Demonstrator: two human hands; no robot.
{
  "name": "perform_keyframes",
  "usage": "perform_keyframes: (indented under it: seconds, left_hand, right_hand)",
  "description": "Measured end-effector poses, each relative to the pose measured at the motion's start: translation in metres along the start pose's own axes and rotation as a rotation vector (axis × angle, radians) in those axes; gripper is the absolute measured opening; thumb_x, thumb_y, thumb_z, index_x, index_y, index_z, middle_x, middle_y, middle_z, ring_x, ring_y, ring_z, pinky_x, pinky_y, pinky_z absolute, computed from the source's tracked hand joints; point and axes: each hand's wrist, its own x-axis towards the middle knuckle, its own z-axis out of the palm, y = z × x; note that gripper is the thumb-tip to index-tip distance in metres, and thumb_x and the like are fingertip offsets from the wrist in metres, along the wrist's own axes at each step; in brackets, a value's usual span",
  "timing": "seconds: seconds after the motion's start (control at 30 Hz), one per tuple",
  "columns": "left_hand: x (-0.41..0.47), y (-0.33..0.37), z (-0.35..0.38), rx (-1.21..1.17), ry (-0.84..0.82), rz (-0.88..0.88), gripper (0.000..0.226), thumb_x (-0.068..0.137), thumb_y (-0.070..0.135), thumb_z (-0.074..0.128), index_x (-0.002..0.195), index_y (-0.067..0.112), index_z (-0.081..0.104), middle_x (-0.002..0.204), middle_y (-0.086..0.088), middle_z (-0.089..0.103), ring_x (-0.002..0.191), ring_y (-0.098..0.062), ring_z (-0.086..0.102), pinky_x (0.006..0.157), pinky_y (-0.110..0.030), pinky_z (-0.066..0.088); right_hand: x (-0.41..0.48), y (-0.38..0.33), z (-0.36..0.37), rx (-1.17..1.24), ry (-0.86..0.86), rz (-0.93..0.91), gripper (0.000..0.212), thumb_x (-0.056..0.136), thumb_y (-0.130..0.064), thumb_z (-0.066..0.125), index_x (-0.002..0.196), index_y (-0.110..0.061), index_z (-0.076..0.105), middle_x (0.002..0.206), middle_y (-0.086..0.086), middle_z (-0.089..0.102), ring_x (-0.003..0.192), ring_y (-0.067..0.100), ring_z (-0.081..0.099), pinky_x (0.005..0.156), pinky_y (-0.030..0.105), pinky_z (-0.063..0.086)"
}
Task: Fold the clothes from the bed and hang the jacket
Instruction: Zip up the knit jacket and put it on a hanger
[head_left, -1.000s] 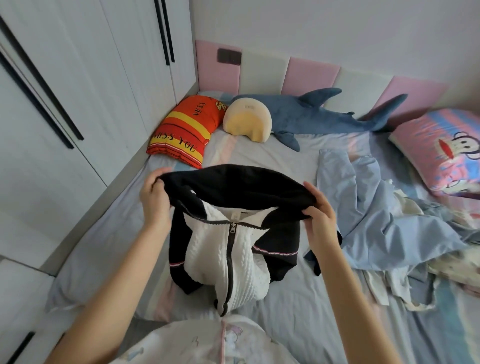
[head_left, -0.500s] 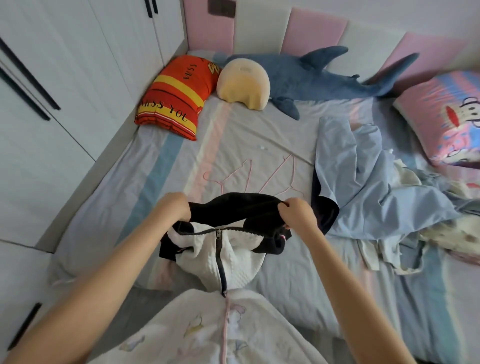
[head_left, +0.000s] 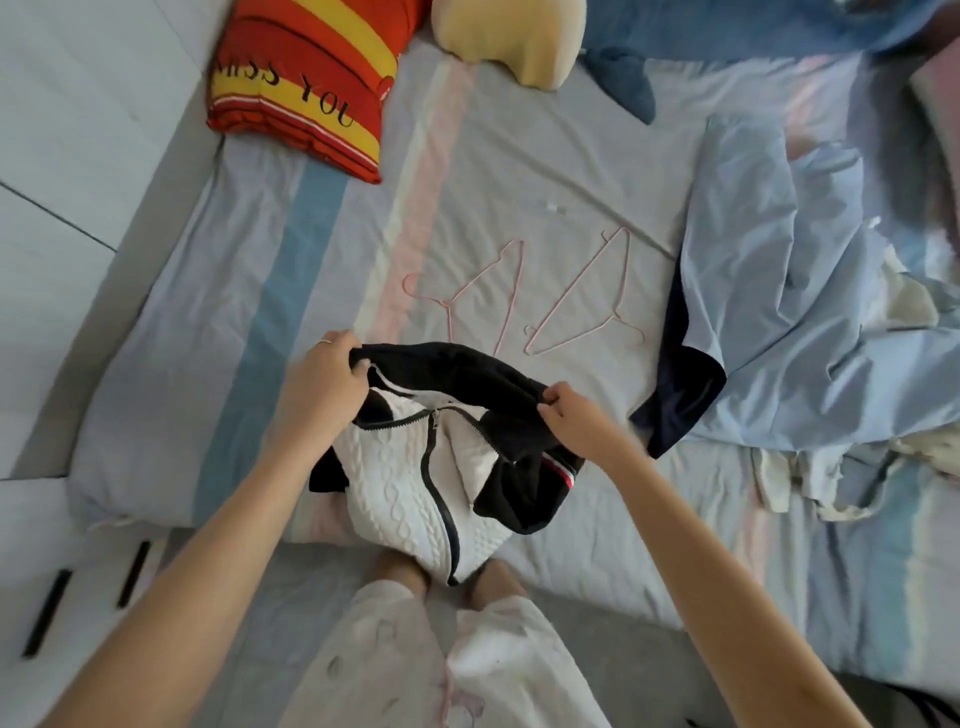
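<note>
Black-and-white jacket was gripped along its top edge by left hand and right hand; judged risk: slack sleeves could drag across the hangers and snag.

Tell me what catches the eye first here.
The left hand and right hand grip a black-and-white zip jacket at the near edge of the bed. Just beyond, two pink hangers lie flat. A red-and-yellow cushion sits far left, crumpled blue cloth to the right.
</note>
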Motion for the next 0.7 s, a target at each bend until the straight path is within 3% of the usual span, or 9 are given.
perform_keyframes:
  seconds: [0.13,0.27,0.37,0.43,0.5,0.63,0.7]
  left_hand:
    - [0.028,-0.027,0.024,-0.048,0.001,-0.024,0.008,0.091,0.022,0.052,0.092,0.015,0.049,0.095,-0.009,0.055,0.088,-0.033,0.055,0.073,-0.047,0.048]
    - [0.048,-0.060,0.047,-0.145,0.008,-0.116,0.002,0.093,0.020,0.052,0.093,0.019,0.050,0.093,-0.004,0.055,0.084,-0.024,0.054,0.069,-0.041,0.046]
    - [0.053,-0.081,0.061,-0.213,0.013,-0.155,0.003,0.094,0.019,0.050,0.095,0.022,0.050,0.094,-0.003,0.055,0.085,-0.017,0.052,0.070,-0.033,0.039]
    - [0.051,-0.092,0.068,-0.245,0.014,-0.177,0.005,0.094,0.020,0.050,0.097,0.024,0.050,0.097,0.000,0.054,0.085,-0.012,0.049,0.074,-0.027,0.035]
    - [0.048,-0.102,0.072,-0.274,0.021,-0.209,0.005,0.094,0.019,0.051,0.098,0.022,0.051,0.097,-0.001,0.055,0.086,-0.011,0.048,0.074,-0.024,0.033]
    - [0.042,-0.103,0.071,-0.323,0.016,-0.265,0.007,0.093,0.014,0.053,0.100,0.013,0.056,0.094,-0.002,0.058,0.089,-0.017,0.053,0.076,-0.030,0.038]
    - [0.038,-0.099,0.068,-0.351,-0.012,-0.291,0.006,0.093,0.013,0.051,0.097,0.009,0.055,0.089,-0.001,0.057,0.088,-0.020,0.054,0.076,-0.034,0.040]
  right_hand:
    - [0.094,-0.034,0.011,0.245,0.073,0.027,0.033,0.096,-0.013,0.040,0.128,-0.014,0.044,0.104,0.009,0.062,0.094,0.028,0.058,0.082,0.036,0.044]
    - [0.211,-0.074,0.043,0.327,0.021,0.036,0.049,0.092,-0.004,0.038,0.139,-0.017,0.034,0.096,0.011,0.054,0.083,0.025,0.053,0.072,0.030,0.040]
    - [0.288,-0.098,0.078,0.330,-0.066,0.026,0.066,0.091,-0.003,0.045,0.149,-0.019,0.018,0.124,0.019,0.045,0.099,0.027,0.053,0.077,0.025,0.040]
    - [0.321,-0.108,0.102,0.239,-0.118,0.085,0.077,0.089,-0.007,0.049,0.152,-0.029,0.009,0.139,0.019,0.031,0.115,0.030,0.049,0.093,0.032,0.044]
    - [0.336,-0.109,0.131,0.142,-0.107,0.106,0.070,0.089,-0.008,0.048,0.148,-0.033,0.019,0.127,0.015,0.035,0.115,0.031,0.048,0.100,0.037,0.042]
    - [0.309,-0.108,0.157,0.016,-0.266,-0.103,0.042,0.092,-0.003,0.042,0.132,-0.011,0.036,0.115,0.024,0.054,0.103,0.035,0.056,0.083,0.034,0.039]
    - [0.288,-0.110,0.151,-0.084,-0.173,-0.157,0.037,0.089,0.002,0.036,0.124,-0.009,0.040,0.107,0.019,0.056,0.093,0.034,0.056,0.075,0.036,0.040]
